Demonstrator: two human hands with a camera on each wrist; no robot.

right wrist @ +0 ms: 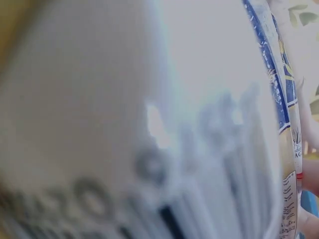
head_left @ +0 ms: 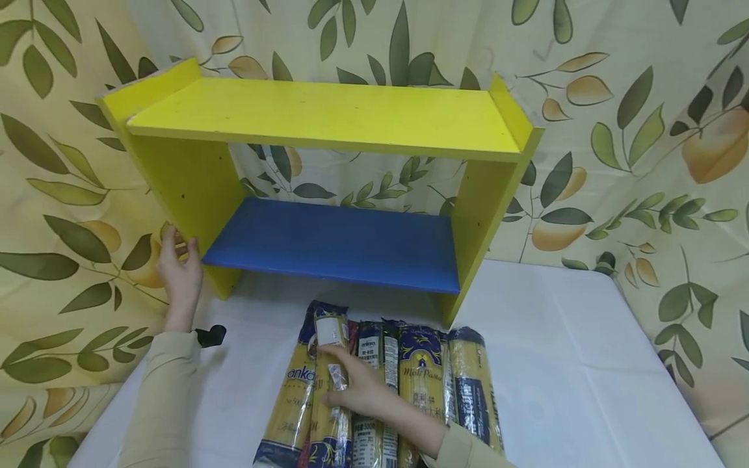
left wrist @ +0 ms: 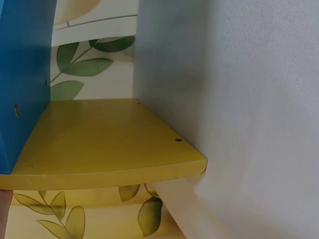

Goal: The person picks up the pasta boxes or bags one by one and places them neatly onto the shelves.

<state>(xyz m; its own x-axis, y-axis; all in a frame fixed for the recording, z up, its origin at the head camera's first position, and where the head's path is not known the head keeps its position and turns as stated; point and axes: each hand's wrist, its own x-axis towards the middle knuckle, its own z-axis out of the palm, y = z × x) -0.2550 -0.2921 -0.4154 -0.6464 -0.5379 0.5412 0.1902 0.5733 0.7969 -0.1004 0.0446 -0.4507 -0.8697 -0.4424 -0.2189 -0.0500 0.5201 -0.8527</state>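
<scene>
A yellow shelf unit (head_left: pixel 316 117) with a blue lower board (head_left: pixel 333 240) stands on the white-covered table. My left hand (head_left: pixel 180 270) is at the outer side of its left panel, touching it with loosely bent fingers; in the left wrist view only a sliver of that hand shows under the yellow panel (left wrist: pixel 109 139). Several packs of spaghetti lie in a row before the shelf. My right hand (head_left: pixel 359 387) grips the second pack from the left (head_left: pixel 330 422), thumb and fingers across it. In the right wrist view a blurred pack (right wrist: pixel 139 124) hides most; fingers (right wrist: pixel 311 174) show at the right edge.
An "ankara" pack (head_left: pixel 289 403) lies at the row's left, a "Moli Pasta" pack (head_left: pixel 420 364) and another blue-labelled pack (head_left: pixel 473 383) at its right. White cloth (head_left: pixel 562 364) covers the table. A leaf-patterned curtain (head_left: pixel 632 130) hangs behind. Something small and black (head_left: pixel 212 335) is by the left wrist.
</scene>
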